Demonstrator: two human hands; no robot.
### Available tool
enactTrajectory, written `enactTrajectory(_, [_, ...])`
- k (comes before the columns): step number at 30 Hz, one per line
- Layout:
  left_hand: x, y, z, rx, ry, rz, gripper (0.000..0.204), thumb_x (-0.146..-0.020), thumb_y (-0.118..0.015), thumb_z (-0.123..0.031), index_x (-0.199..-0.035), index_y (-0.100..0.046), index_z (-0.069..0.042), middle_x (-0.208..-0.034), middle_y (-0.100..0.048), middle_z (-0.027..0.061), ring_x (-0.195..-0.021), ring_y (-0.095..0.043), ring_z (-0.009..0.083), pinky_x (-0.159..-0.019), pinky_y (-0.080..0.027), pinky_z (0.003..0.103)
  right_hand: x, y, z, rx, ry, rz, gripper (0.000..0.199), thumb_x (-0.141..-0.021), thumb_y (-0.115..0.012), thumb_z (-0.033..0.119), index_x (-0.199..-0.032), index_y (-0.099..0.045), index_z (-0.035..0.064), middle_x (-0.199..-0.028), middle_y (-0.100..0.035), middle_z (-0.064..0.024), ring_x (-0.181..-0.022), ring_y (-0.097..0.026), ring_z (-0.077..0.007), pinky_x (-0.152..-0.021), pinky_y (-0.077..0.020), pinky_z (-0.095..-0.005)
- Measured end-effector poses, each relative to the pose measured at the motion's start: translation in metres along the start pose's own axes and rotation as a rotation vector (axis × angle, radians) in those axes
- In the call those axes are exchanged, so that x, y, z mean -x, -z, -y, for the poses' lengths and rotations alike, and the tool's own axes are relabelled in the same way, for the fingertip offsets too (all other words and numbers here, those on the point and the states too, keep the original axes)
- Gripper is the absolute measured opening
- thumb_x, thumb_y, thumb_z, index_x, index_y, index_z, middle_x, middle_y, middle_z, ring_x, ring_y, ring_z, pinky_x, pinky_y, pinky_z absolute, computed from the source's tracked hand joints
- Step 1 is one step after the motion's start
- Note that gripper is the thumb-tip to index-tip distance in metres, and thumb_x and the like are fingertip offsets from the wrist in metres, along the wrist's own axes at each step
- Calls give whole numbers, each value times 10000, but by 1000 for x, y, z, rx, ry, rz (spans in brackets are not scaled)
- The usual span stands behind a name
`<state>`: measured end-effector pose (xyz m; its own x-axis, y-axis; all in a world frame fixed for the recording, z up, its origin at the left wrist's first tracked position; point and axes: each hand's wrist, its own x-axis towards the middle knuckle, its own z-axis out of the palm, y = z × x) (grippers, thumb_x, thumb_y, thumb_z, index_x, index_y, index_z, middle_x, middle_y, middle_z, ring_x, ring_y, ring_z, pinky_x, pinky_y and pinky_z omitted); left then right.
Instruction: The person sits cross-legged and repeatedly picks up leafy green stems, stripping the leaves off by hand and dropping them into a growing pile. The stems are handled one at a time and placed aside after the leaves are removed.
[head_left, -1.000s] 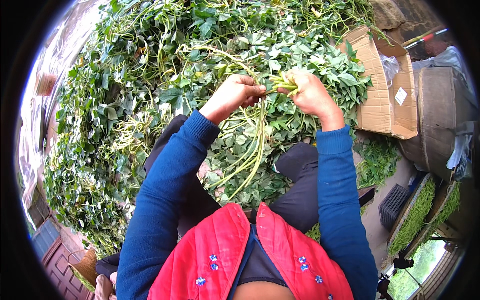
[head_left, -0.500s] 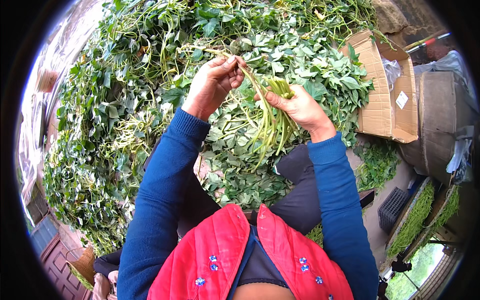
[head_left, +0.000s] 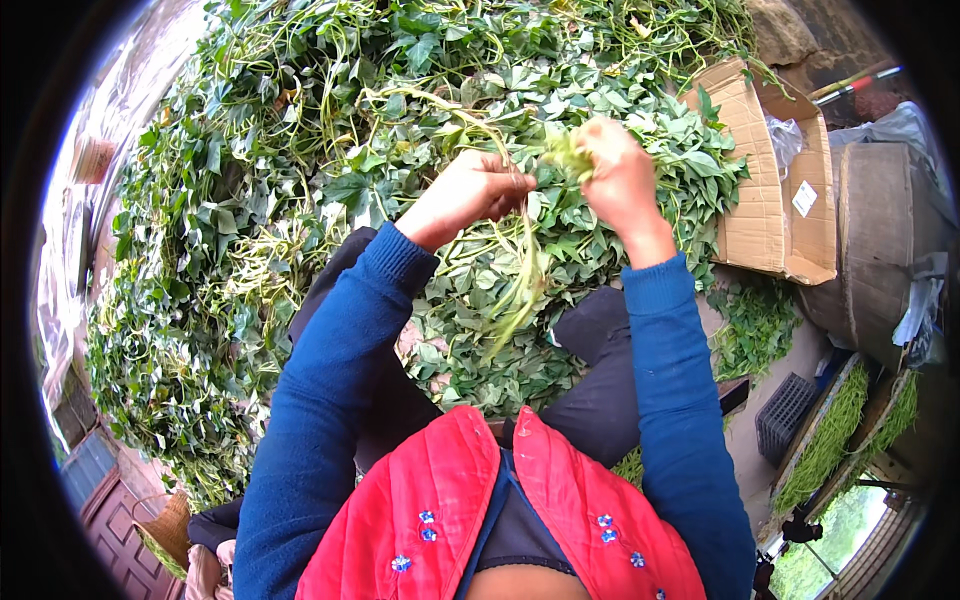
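Sitting over the heap, we see our red vest [head_left: 470, 520] and blue sleeves [head_left: 330, 400] nearest, then dark trousers, and past them both hands raised above the greens. To do this well, we judge it best to keep the stems [head_left: 522, 290] hanging straight and together, grip them close to the top so none slip, and strip or sort with short pulls that do not tear the leaves. Our left hand [head_left: 470, 190] is closed in a loose fist around the upper part of the stems, fingers curled in and thumb over them; the pale green bundle hangs from it down toward our lap, between the two forearms. Our right hand [head_left: 615, 170] is closed too, fingers bunched and pinching a small tuft of leaves [head_left: 562, 150] at the top of the same bundle, just beside the left hand; the picture blurs here, so we cannot tell how many stems it grips. Beyond the hands lies the heap [head_left: 300, 150] of leafy vines, spreading across the whole ground ahead and to our left. To the right, touching the heap's edge, stands an open cardboard box [head_left: 770, 210], and farther right a large brown drum [head_left: 885, 240] with trays of greens [head_left: 830, 440] below it.
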<state>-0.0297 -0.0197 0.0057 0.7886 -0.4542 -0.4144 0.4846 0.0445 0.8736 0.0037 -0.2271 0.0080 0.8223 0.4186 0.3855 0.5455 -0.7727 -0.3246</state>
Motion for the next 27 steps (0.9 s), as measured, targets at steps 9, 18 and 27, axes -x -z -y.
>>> enactTrajectory(9, [-10,16,9,9,-146,-391,235,-848,-669,-249,-726,-624,-54,-582,-533,-41,-476,-436,20,-449,-336,167,7,21,32,-637,-609,289,333,-800,-706,344,-919,-687,34,-672,-629,-35,-557,-537,-100,-560,-452,-274])
enactTrajectory(18, [-12,8,5,45,-170,-440,295,-844,-671,-323,-766,-609,-45,-571,-502,-46,-461,-417,25,-425,-313,172,14,11,55,-369,-404,380,303,-767,-702,300,-816,-663,4,-669,-633,-169,-620,-640,-287,-599,-499,-362])
enactTrajectory(27, [-9,3,12,41,3,-140,314,-919,-560,-331,-759,-596,-64,-537,-478,-36,-449,-403,43,-417,-287,197,12,9,37,-309,-358,303,209,-792,-705,186,-879,-651,3,-717,-640,-131,-612,-595,-182,-594,-476,-314])
